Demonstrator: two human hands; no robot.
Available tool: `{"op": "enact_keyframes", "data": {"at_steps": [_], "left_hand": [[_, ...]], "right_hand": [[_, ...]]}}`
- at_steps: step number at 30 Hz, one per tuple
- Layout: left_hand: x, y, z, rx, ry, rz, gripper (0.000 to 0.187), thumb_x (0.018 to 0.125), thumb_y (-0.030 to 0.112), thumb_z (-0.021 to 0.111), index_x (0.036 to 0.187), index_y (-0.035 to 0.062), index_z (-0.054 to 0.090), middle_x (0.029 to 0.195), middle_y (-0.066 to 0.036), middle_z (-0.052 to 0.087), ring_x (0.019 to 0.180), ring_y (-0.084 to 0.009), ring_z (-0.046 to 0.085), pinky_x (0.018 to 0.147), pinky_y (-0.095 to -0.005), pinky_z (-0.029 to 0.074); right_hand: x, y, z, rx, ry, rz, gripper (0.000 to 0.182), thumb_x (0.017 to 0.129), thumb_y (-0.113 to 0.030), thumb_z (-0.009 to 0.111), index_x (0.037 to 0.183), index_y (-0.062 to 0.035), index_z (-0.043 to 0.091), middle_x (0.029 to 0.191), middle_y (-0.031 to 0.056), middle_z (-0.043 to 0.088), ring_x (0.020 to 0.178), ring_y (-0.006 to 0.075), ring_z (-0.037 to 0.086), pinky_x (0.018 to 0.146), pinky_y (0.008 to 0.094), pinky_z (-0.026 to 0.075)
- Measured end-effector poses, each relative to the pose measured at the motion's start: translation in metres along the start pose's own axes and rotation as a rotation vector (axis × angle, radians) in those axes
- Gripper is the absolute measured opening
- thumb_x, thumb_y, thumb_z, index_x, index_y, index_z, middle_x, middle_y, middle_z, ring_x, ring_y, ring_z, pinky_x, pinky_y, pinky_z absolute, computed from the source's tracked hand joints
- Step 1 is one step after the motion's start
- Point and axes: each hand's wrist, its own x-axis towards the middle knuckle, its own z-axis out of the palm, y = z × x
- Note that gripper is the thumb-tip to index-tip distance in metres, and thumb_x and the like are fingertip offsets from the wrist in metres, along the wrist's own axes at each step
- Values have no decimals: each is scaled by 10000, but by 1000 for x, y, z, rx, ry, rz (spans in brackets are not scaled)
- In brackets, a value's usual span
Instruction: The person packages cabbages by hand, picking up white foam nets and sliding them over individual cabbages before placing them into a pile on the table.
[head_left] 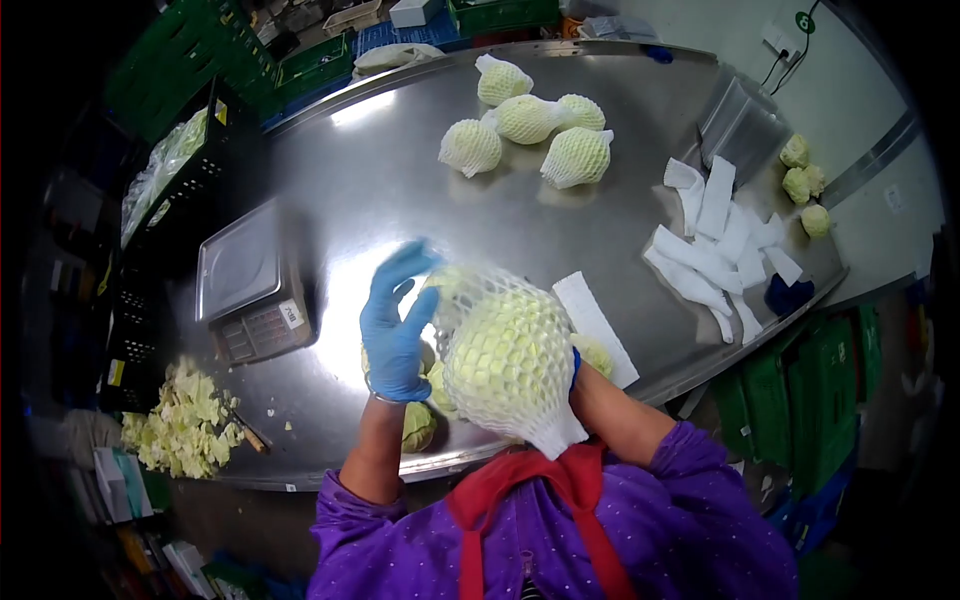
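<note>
A pale green cabbage (510, 355) in a white foam net is held up in front of my chest, the net's gathered end hanging toward me. My right hand (576, 368) is behind it, with only a dark blue glove edge showing and the fingers hidden. To the left, my left hand (395, 330) in a light blue glove is raised, thumb and fingers apart, fingertips beside the net's upper opening. Bare cabbages (418, 428) lie on the table under my hands. A flat white foam net (597, 330) lies just right of the held cabbage.
Several netted cabbages (527, 119) sit at the table's far side. Loose foam nets (735, 245) pile up at right, near a clear plastic bin (742, 125). At left stand a scale (245, 285), leaf trimmings (185, 420), a wooden-handled knife (252, 434) and a black crate (190, 190).
</note>
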Motion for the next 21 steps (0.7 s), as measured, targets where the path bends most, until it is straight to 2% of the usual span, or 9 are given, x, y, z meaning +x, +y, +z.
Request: {"op": "enact_keyframes", "data": {"at_steps": [1,3,5,8,12,15,16,19,21], "left_hand": [[1,1,1,-79,87,-4,481,842,183,528,1267,7,389,1234,-120,460,1074,-187,477,885,-304,415],[-27,-24,-1,-613,-126,-601,653,866,494,416,1355,85,273,1392,-98,284,1220,-245,373,1014,-372,306],[-60,-45,12,-807,-65,-709,795,807,652,360,1371,105,240,1383,-99,318,1250,-294,335,1032,-418,287],[-58,-68,19,-1043,-74,-769,788,804,638,386,1360,93,263,1372,-108,332,1235,-307,353,1012,-446,316],[-13,-90,18,-1068,-184,-740,736,830,592,380,1350,81,281,1355,-118,354,1210,-310,383,995,-445,341],[40,-105,21,-949,-294,-756,667,862,535,355,1335,67,307,1332,-127,383,1194,-307,402,984,-430,356],[59,-114,23,-899,-328,-770,645,872,516,346,1330,62,315,1324,-130,393,1190,-305,406,980,-426,362],[121,-163,26,-844,-282,-769,627,877,493,340,1325,56,324,1317,-139,401,1190,-312,403,985,-443,346],[164,-189,34,-867,-354,-795,673,852,541,357,1332,71,320,1322,-143,393,1200,-318,392,995,-469,326]], "right_hand": [[-2,-10,8,-57,46,-30,441,935,-351,342,1249,-52,423,1211,104,504,1083,201,502,929,338,409],[-3,-34,24,-175,124,-99,445,933,-353,347,1253,-52,421,1215,103,498,1087,203,498,935,329,401],[-4,-40,42,-635,285,-468,464,904,-319,408,1270,-34,395,1210,106,502,1091,211,496,959,331,374],[2,-69,22,-660,55,-566,598,870,-436,446,1312,-46,347,1281,112,433,1098,229,472,957,374,349],[-3,-85,8,-776,196,-331,722,837,-559,436,1366,-96,272,1317,99,392,1167,206,400,969,344,325],[4,-88,-20,-1133,184,-477,589,896,-353,472,1374,-85,254,1342,77,358,1187,166,376,994,305,291],[7,-93,-30,-1011,296,-501,517,908,-243,475,1354,-61,290,1303,81,406,1201,173,375,1008,304,284],[-13,-138,-27,-893,622,-425,458,907,-219,480,1319,-62,358,1247,73,465,1174,178,410,990,301,313],[-36,-166,-79,-1257,834,-572,458,844,-252,565,1262,-113,442,1190,97,515,1094,227,481,920,345,375]]}}
